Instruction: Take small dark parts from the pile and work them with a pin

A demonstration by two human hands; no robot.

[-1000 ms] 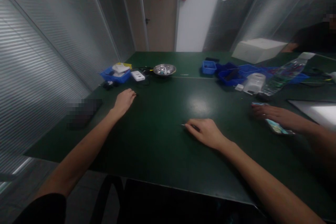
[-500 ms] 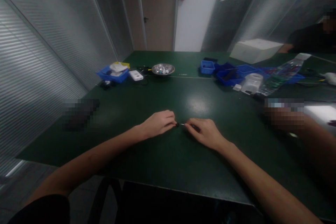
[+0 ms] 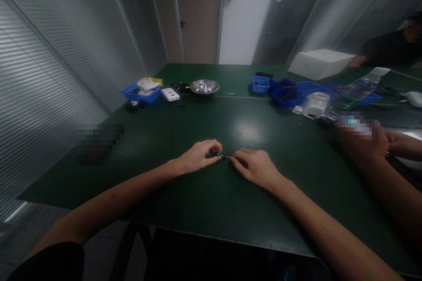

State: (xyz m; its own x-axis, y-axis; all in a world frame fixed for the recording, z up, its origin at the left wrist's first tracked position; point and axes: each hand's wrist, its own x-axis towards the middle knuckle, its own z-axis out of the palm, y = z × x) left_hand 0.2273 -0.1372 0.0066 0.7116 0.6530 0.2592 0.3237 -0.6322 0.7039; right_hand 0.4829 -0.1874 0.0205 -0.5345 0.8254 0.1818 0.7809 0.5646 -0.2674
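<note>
"What's just changed?"

"The left hand (image 3: pixel 199 156) now loops its thumb and forefinger loosely round a small dark-green piece (image 3: pixel 220 154) (more of it shows than before)."

"And the right hand (image 3: pixel 254 163)?"

"Its fingers stay nearly closed, pinching a thin metal shaft (image 3: pixel 227 157) low over the desk (image 3: pixel 211 199). Piece and shaft line up end to end; whether they're joined, I can't tell."

Short black left sleeve (image 3: pixel 56 263); left hand (image 3: pixel 199 156), right hand (image 3: pixel 256 164), forearms (image 3: pixel 132 189) bare.
</note>
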